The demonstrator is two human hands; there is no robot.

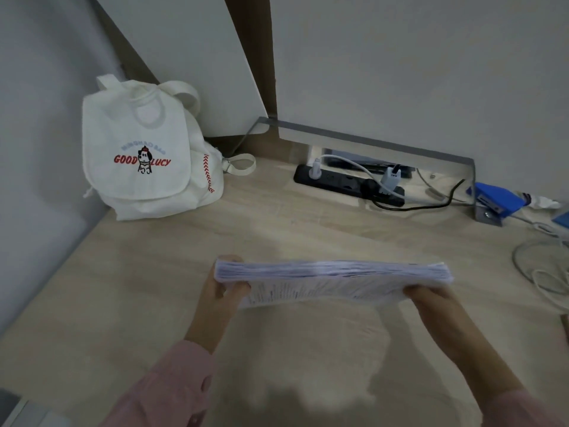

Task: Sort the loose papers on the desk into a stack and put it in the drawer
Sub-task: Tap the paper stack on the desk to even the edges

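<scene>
A thick stack of white printed papers point(332, 280) is held on edge above the light wooden desk point(129, 272), its top edges facing me. My left hand point(220, 295) grips the stack's left end, thumb in front. My right hand point(431, 298) grips the right end. Both arms wear pink sleeves. The stack looks motion-blurred. No drawer is in view.
A white "GOOD LUCY" backpack point(144, 152) stands at the back left against the wall. A black power strip point(348, 184) with plugged chargers lies at the back. A blue stapler point(495, 200) and white cables point(542, 269) occupy the right side.
</scene>
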